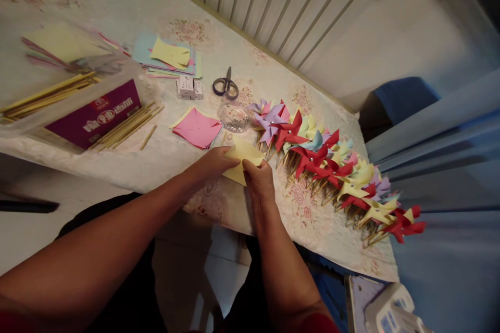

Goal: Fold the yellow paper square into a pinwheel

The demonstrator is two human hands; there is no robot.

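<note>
Between both hands, above the table's front edge, is a square of yellow paper (237, 173) with cuts and a raised corner. My left hand (216, 161) pinches its left side. My right hand (258, 173) grips its right side, thumb lying on the paper near the middle. Just beyond the hands sits a round clear dish (235, 117) of small shiny pieces. To its left lies a stack of cut paper squares (197, 128), pink on top. Finished paper pinwheels (328, 161) in red, yellow, purple and blue lie in a long row to the right.
Dark-handled scissors (225, 86) and small white boxes (189, 87) lie farther back, near stacked coloured paper (164, 54). At left stands a plastic box (94, 112) of sticks, with loose sticks (127, 127) before it. A radiator (273, 0) borders the floral-covered table (128, 171).
</note>
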